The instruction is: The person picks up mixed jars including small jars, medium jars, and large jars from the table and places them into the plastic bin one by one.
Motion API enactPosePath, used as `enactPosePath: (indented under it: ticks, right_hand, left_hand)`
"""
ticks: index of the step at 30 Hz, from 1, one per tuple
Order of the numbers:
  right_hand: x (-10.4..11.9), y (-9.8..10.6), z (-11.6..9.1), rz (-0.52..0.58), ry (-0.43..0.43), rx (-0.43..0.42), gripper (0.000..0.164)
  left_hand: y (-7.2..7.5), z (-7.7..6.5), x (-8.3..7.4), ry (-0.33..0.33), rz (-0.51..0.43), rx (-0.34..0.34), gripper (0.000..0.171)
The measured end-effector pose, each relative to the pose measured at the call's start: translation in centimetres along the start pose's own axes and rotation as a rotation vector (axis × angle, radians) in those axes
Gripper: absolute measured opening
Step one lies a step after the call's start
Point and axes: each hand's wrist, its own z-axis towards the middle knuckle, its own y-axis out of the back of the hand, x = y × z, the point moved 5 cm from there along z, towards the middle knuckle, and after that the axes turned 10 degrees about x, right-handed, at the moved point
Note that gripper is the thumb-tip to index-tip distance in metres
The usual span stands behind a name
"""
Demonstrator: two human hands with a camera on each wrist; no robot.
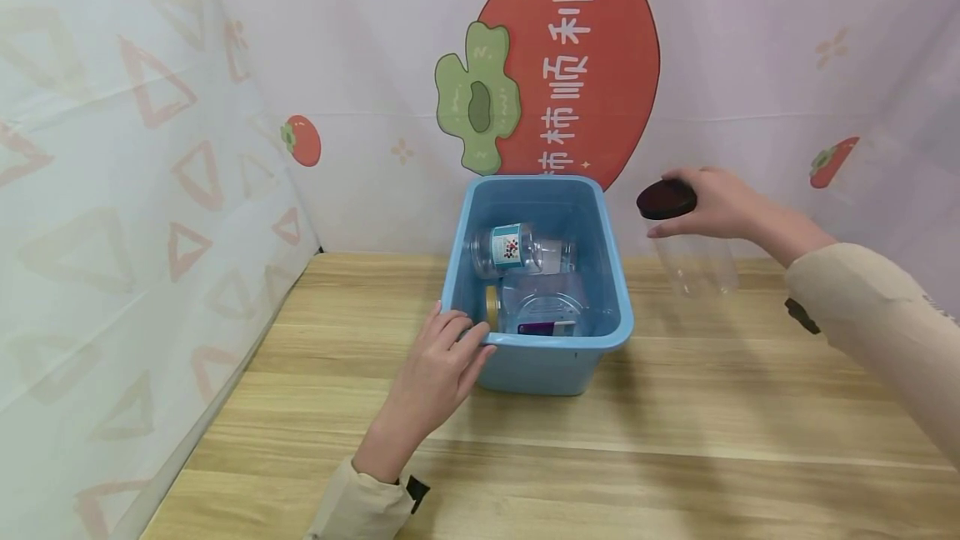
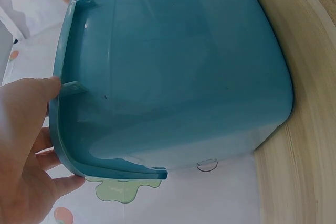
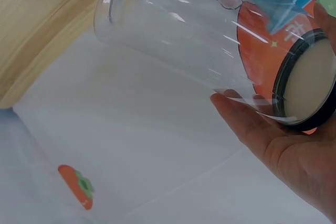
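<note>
A blue plastic bin (image 1: 551, 369) stands on the table with several clear containers lying inside it. My left hand (image 1: 435, 365) grips its near left rim, with the thumb outside and fingers over the edge in the left wrist view. To the right of the bin, my right hand (image 1: 723, 202) holds a clear plastic jar (image 1: 697, 265) around its black lid (image 1: 666, 200). The jar is raised and slightly tilted, lid upward; nothing can be made out inside it. In the bin lie a jar with a blue-and-white label (image 1: 507, 245) and a larger container with a yellow cap (image 1: 492, 307).
The wooden table (image 1: 337, 357) extends around the bin. Behind it hangs a white curtain (image 1: 360, 190) printed with large persimmons, close to the bin's far side. Another printed cloth (image 1: 150, 273) borders the table on the left.
</note>
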Motion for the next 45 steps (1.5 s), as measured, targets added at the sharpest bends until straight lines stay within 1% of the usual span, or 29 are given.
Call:
enactPosePath:
  ticks: [4,13,19,34,45]
  right_hand:
    - [0.4,0.2,0.0,0.002,0.0,0.0,0.089]
    - [1.4,1.1,0.1,-0.004,0.037,-0.012,0.087]
    - [2.0,1.8,0.2,-0.02,0.036,-0.008,0.087]
    - [4.3,3.1,0.4,-0.027,0.078,-0.004,0.081]
    - [6.1,4.1,0.5,-0.044,0.121,-0.011,0.081]
  left_hand:
    - [0.0,0.0,0.0,0.0,0.002,-0.004,0.024]
    - [-0.1,0.0,0.0,-0.003,0.011,-0.006,0.023]
    - [0.0,0.1,-0.1,-0.004,0.004,-0.006,0.023]
    - [0.0,0.0,-0.1,-0.007,0.005,-0.009,0.024]
    - [-0.1,0.1,0.0,0.002,-0.008,-0.001,0.024]
